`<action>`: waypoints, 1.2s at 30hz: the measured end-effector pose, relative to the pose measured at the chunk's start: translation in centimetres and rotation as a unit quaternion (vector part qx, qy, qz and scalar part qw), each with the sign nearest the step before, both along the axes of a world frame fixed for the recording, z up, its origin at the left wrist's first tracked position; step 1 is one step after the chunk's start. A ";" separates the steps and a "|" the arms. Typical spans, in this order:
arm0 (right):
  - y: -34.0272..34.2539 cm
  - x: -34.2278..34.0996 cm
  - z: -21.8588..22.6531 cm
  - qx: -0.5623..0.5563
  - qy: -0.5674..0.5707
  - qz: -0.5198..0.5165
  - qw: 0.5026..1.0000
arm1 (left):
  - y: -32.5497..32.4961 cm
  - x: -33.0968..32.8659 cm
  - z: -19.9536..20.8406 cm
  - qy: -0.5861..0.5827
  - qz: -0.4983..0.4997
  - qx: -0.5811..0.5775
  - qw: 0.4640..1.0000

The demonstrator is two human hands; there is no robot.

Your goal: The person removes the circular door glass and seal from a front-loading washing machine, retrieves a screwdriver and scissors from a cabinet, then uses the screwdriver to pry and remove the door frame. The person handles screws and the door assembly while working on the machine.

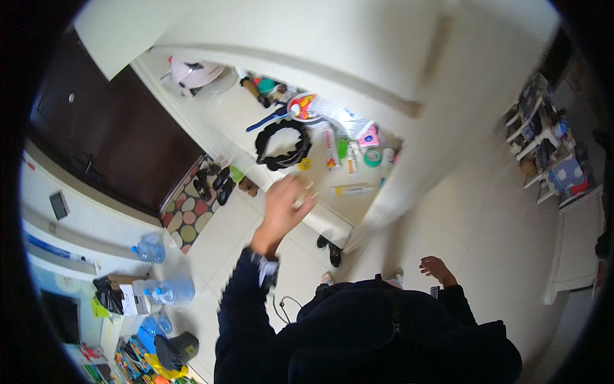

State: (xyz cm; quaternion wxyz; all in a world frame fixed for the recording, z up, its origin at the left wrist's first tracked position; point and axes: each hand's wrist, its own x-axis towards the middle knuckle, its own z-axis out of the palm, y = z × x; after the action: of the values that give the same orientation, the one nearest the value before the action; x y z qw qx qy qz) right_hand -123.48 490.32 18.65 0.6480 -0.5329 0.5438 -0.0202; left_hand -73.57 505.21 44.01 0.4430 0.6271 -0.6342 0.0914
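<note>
My left hand (285, 210) is raised at the front edge of a white cabinet shelf (246, 118), its fingers smeared by motion. Between thumb and forefinger shows a small gold-coloured thing, too blurred to name. Just beyond the hand lie a black braided headband (261, 142) and a round yellow item (305, 164). To their right are a red-and-white tube box (330, 146), a yellow-and-white tube box (351, 190) and a round green container (372, 158). Away from the shelf, my right hand (437, 269) hangs low over the floor, fingers loosely bent and apart, holding nothing.
A blue-handled brush (267, 119), a bowl of colourful small items (306, 109) and a pink helmet (195, 72) sit farther back on the shelf. Dark shoes (224, 185) stand by a brown door (105, 121). Large water bottles (174, 292) are at left.
</note>
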 end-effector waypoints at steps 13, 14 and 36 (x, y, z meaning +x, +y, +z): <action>-5.7 -38.5 -24.6 -0.359 0.090 0.595 0.714 | 2.3 -20.8 -17.5 0.090 0.066 0.423 0.899; -7.6 -39.1 -22.8 -0.152 0.207 0.391 0.884 | 0.1 -22.4 -17.5 0.097 0.055 0.391 0.914; -9.8 -16.2 -10.3 -0.099 0.087 0.057 0.990 | 4.8 -21.6 -14.1 0.215 0.136 0.409 0.876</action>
State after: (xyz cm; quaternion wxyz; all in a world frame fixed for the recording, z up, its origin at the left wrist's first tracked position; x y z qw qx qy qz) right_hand -139.69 480.52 8.31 0.5420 -0.6245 0.5623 0.0096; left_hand -95.18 510.02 29.88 0.2561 0.8364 -0.4126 -0.2541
